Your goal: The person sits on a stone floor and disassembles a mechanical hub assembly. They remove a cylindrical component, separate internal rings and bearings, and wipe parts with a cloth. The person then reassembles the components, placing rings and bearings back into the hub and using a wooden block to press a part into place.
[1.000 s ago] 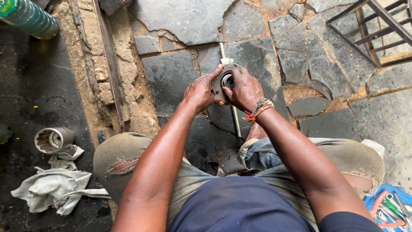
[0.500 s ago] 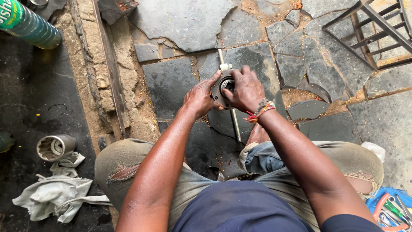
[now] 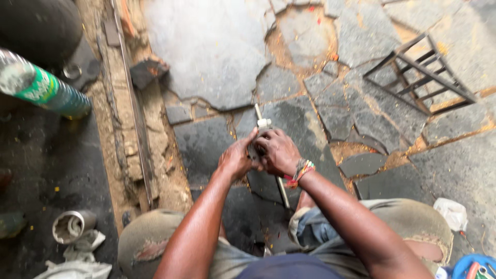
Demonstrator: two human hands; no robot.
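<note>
Cracked grey stone paving (image 3: 217, 57) covers the ground where a person sits, knees in worn khaki trousers framing the bottom of the view. Just ahead of the lap, both hands meet over a thin metal rod (image 3: 282, 192) that stands up from between the legs. The left hand (image 3: 236, 159) and the right hand (image 3: 279, 152) are pressed close together, fingers curled tight around a small dark round part on the rod; only a sliver of it shows between them. A beaded band circles the right wrist. The rod's pale top end (image 3: 262, 122) pokes out just beyond the knuckles.

A second ago the dark ring of the part showed openly between the fingers; now the hands have closed over it almost completely, and the view has tipped further forward. The grip looks firmer, so the work on the part seems well under way.

Left of the knee lie a short metal sleeve (image 3: 72, 225) and a white rag (image 3: 77, 258). Farther off, a green plastic bottle (image 3: 44, 88) lies at left and a dark metal frame (image 3: 421, 75) stands at right.
</note>
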